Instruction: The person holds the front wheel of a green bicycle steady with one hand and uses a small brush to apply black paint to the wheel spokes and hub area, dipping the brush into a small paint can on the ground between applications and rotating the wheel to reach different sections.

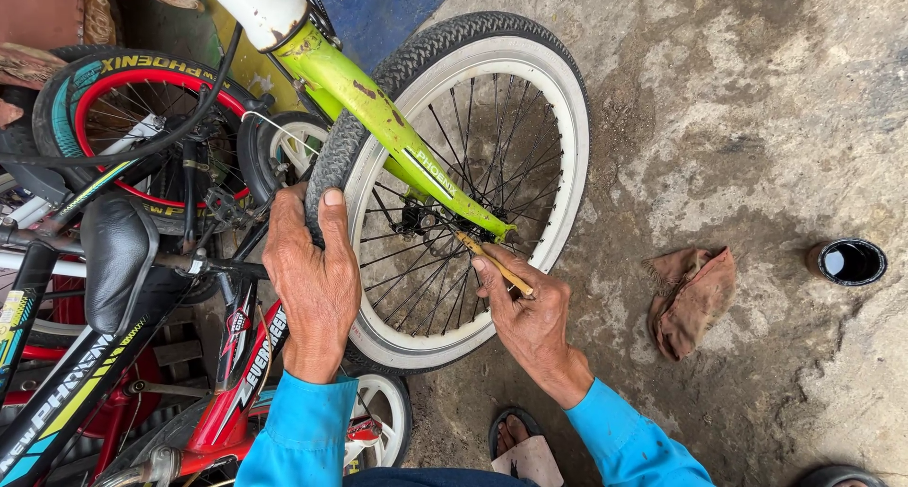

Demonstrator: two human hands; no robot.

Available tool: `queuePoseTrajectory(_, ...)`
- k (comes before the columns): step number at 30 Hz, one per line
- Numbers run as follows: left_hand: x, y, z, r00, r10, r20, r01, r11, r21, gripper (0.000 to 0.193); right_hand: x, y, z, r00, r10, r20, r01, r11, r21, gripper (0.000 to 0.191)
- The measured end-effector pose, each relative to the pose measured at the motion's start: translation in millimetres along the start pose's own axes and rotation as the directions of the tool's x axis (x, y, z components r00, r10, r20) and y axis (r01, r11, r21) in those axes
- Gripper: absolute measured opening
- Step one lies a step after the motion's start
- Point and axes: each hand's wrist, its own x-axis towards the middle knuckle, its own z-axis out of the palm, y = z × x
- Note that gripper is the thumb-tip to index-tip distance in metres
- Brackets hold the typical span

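The small bicycle wheel with a black knobbly tyre, white rim and thin steel spokes (473, 184) stands mounted in the lime-green metal fork (383, 118), just left of centre in the scene. The left hand (312, 279) is closed over the near-left arc of the tyre, thumb lying along the tread, steadying the wheel. The right hand (530, 317) is curled round a slim yellowish wooden-handled brush or stick (492, 260), its far end resting at the hub end of the fork.

Judgement: work at the hub is under way and not finished. The tool is applied there, the wheel is held, and no part appears removed.

A crumpled brown cloth rag (690, 298) lies on the stained concrete floor (757, 118) to the right. A small round black tin with dark contents (848, 262) stands open farther right. Other bicycles crowd the left side.
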Motion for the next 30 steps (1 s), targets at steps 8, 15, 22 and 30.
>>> queuePoseTrajectory(8,-1,0,0,1.0,-0.012,-0.004,0.012,0.999,0.046,0.036,-4,-1,2,0.999,0.002,-0.038,-0.004,0.999,-0.05,0.027)
queuePoseTrajectory(15,-1,1,0,1.0,0.014,-0.002,-0.014,1.0,0.02,0.037,-2,-4,1,0.997,0.072,-0.005,-0.072,0.997,-0.019,0.027)
queuePoseTrajectory(22,0,-1,0,1.0,-0.01,0.006,0.01,1.0,0.029,0.037,1,-10,-3,0.999,0.024,-0.048,-0.025,0.999,-0.024,0.027)
queuePoseTrajectory(30,-1,-2,0,1.0,0.004,-0.003,-0.004,1.0,0.024,0.037,6,-8,3,0.992,0.126,-0.029,-0.124,0.991,0.042,0.032)
